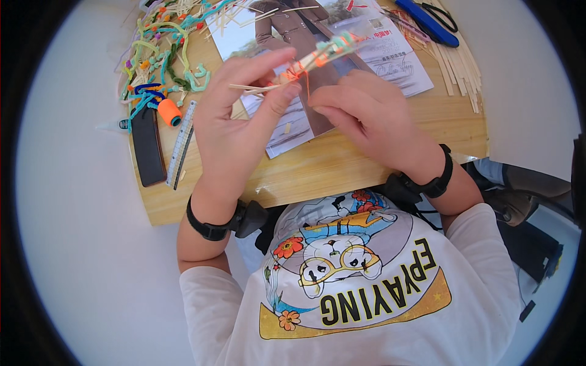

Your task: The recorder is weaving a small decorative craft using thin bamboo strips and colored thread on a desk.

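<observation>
Between the thumb and fingers of my left hand (235, 125) is a bundle of thin wooden sticks (322, 58), held tilted above a magazine (293, 131). Orange thread (307, 82) winds round the sticks near those fingertips, and mint-green and orange fuzzy bits show toward the bundle's far end. A strand of the thread runs down to my right hand (375, 116), whose thumb and forefinger are pinched together on it. The other fingers of that hand are curled, and part of the bundle's near end is hidden behind the left fingers.
Left on the wooden table (305, 174) lie a dark flat case (148, 146), a clear ruler (181, 145), an orange thread spool (169, 112) and tangled pipe cleaners (177, 55). Loose wooden sticks (459, 67), a blue-handled tool (430, 24) and black-handled scissors (448, 15) lie at the right.
</observation>
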